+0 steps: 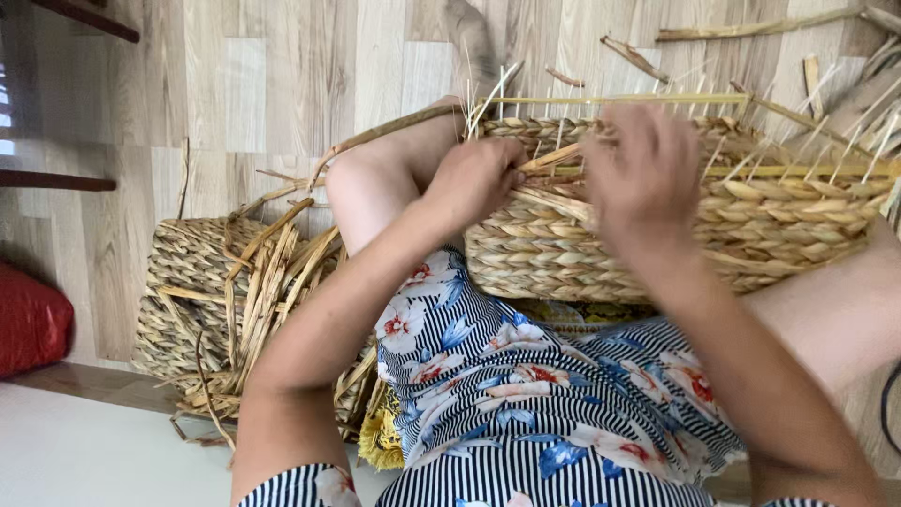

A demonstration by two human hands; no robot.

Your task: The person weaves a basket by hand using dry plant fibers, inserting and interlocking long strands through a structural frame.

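The basket (676,225) sits across the person's lap, propped on the bare legs, a half-woven thing of thick, twisted straw-coloured strands laid in fat braided rows. Its top rim is unfinished: thin pale spokes stand up all along it, and a straight yellow-green rod runs across just above the rim. The left hand (479,178) is at the basket's left end, fingers curled tight around a flat loose strand (554,158) that comes off the weave. The right hand (643,174) is over the middle of the rim, back to the camera and blurred; its fingers bend down into the spokes, and what they pinch, if anything, cannot be told.

Just below the basket lies the striped, flowered dress (526,394). Left of the basket, past the knee, a finished woven basket (183,282) lies on the floor with a bundle of dry strands (267,272) heaped against it. Above the basket the wooden floor (282,75) shows bare boards, with scattered strands towards the upper right. Far left of the basket, a red cushion (28,319) touches the frame edge.
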